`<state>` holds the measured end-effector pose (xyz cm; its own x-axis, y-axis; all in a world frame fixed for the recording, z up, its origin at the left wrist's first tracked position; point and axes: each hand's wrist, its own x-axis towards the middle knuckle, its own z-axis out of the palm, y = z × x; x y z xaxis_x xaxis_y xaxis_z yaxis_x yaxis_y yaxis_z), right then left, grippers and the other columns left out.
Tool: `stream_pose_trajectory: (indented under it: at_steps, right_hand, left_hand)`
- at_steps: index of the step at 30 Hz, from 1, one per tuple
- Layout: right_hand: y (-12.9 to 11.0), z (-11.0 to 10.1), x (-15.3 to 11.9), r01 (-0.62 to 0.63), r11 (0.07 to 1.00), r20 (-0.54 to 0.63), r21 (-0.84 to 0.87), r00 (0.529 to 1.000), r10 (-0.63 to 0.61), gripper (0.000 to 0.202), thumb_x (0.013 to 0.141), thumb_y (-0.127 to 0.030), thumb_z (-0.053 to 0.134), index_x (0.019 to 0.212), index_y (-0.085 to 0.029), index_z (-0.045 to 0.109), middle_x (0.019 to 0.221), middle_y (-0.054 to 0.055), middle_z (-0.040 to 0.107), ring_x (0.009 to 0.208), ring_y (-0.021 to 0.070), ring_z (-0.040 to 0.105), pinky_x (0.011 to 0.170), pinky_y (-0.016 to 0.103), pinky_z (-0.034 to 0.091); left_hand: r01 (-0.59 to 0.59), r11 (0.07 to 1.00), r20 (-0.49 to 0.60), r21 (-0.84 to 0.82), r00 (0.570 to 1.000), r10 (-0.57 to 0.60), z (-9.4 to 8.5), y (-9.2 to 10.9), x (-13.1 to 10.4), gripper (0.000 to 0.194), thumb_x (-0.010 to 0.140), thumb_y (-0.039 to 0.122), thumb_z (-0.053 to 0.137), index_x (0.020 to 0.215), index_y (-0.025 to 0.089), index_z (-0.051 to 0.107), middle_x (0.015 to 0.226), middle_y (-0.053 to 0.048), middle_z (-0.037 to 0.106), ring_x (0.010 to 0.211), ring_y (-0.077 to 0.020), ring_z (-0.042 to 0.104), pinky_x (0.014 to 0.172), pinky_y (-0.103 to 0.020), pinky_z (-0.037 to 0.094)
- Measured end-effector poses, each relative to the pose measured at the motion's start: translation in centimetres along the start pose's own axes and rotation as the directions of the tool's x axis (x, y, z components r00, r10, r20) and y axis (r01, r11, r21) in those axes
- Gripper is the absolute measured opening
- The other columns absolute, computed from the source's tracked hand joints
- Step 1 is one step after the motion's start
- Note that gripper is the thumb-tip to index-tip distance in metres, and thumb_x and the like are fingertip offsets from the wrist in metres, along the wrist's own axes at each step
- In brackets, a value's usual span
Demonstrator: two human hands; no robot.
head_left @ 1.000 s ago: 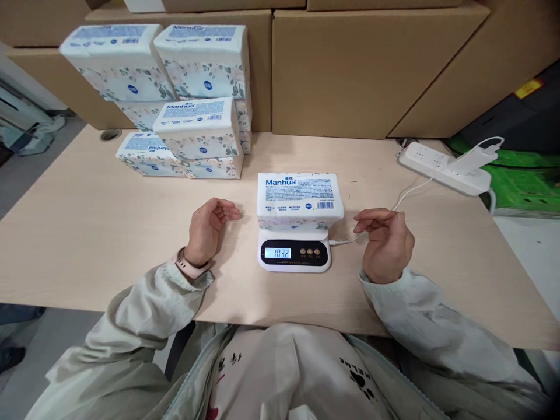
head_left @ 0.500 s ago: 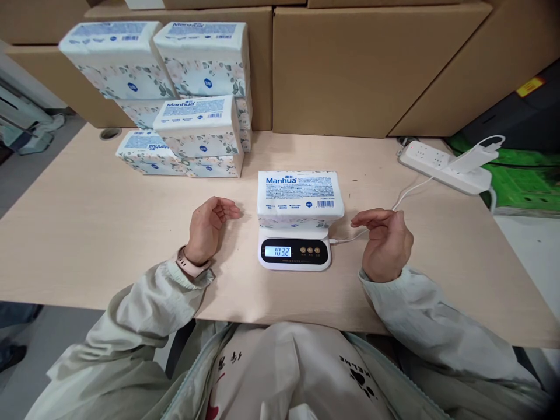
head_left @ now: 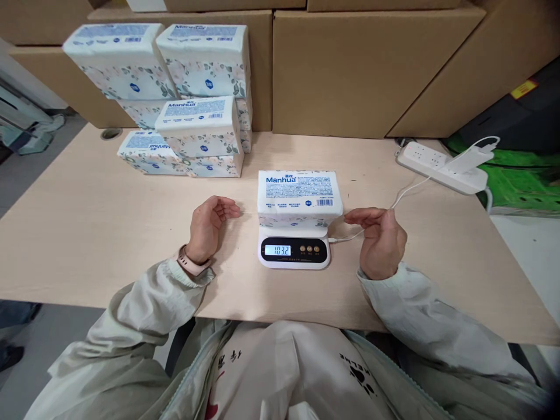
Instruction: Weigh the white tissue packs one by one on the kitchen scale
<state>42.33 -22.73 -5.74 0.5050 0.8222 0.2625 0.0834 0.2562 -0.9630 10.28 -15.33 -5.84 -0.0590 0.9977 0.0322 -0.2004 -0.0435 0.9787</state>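
A white pack of tissues [head_left: 300, 192] with blue "Manhua" print lies on a small white digital scale [head_left: 294, 263]. The scale's lit display [head_left: 277, 250] reads 103.2, perhaps with a decimal point. My left hand [head_left: 210, 227] rests on the table to the left of the pack, fingers stretched out and holding nothing. On the other side, my right hand [head_left: 380, 240] has its fingers extended toward the pack's right edge, close to it but apparently not touching. It too is open and holds nothing.
Several more tissue packs [head_left: 199, 125] are stacked at the back left. Cardboard boxes [head_left: 332, 76] form a wall behind the table [head_left: 109, 245]. At the right lies a white power strip [head_left: 441, 166], and a thin white cable [head_left: 405, 189] runs to the scale. A green crate [head_left: 520, 181] stands beyond.
My right hand has moved slightly left, closer to the tissue pack on the scale. My left hand has stayed where it was, and the display reading is the same.
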Motion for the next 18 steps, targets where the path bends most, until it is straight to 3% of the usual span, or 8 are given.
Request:
stream_pose_trajectory:
  at_steps: [4,7,11,14,16,18]
  right_hand:
    - [0.2,0.0,0.1,-0.021,1.000,0.042,-0.009,0.999,0.022,0.055,0.108,-0.064,0.049,0.094,-0.023,0.082,0.097,0.009,0.083,0.095,0.0262,0.078,0.095,0.049,0.062]
    - [0.2,0.2,0.1,-0.017,1.000,0.197,-0.019,0.980,0.021,0.049,0.107,-0.064,0.053,0.124,-0.027,0.080,0.130,0.008,0.081,0.123,0.0271,0.076,0.117,0.054,0.057]
    - [-0.9,0.8,-0.5,0.037,0.996,0.509,-0.077,0.860,0.007,0.061,0.106,-0.061,0.059,0.162,-0.039,0.054,0.167,0.002,0.059,0.156,0.0300,0.055,0.134,0.060,0.043]
    - [-2.8,2.5,-1.3,0.126,0.989,0.627,-0.072,0.777,-0.054,0.074,0.106,-0.058,0.061,0.173,-0.041,0.035,0.176,0.002,0.046,0.163,0.0321,0.046,0.136,0.061,0.040]
    - [-4.4,5.0,-1.6,0.183,0.983,0.691,-0.018,0.713,-0.121,0.080,0.106,-0.057,0.061,0.176,-0.041,0.026,0.182,0.001,0.037,0.167,0.0321,0.039,0.139,0.060,0.037]
    - [-5.9,8.8,-1.6,0.221,0.974,0.744,0.049,0.643,-0.183,0.085,0.105,-0.058,0.060,0.177,-0.035,0.021,0.184,0.002,0.030,0.171,0.0317,0.032,0.142,0.057,0.032]
  left_hand:
    - [-0.199,0.968,0.065,0.152,0.980,0.191,0.3,0.3,-1.0,0.040,0.103,0.052,0.067,0.101,0.017,0.086,0.104,-0.011,0.083,0.101,-0.0235,0.078,0.100,-0.039,0.064]
    - [-0.227,0.962,0.225,0.149,0.956,0.191,1.2,0.4,-1.9,0.045,0.105,0.054,0.067,0.132,0.021,0.082,0.144,-0.010,0.075,0.140,-0.0287,0.068,0.126,-0.049,0.052]
    - [-0.174,0.984,0.433,0.043,0.891,0.139,2.3,0.9,-3.1,0.062,0.105,0.056,0.067,0.160,0.029,0.062,0.173,-0.006,0.048,0.166,-0.0321,0.041,0.140,-0.053,0.034]
    - [-0.271,0.962,0.331,0.015,0.910,0.251,2.3,2.2,-3.9,0.061,0.102,0.055,0.071,0.158,0.031,0.063,0.171,-0.004,0.051,0.166,-0.0336,0.040,0.141,-0.051,0.032]
    - [-0.371,0.925,0.138,0.086,0.924,0.357,1.9,3.7,-4.2,0.058,0.102,0.057,0.068,0.153,0.030,0.066,0.167,-0.004,0.057,0.163,-0.0341,0.045,0.138,-0.049,0.037]
    - [-0.394,0.892,-0.052,0.221,0.909,0.414,1.1,5.6,-4.2,0.057,0.105,0.058,0.061,0.154,0.029,0.061,0.171,-0.003,0.051,0.165,-0.0329,0.042,0.135,-0.046,0.042]
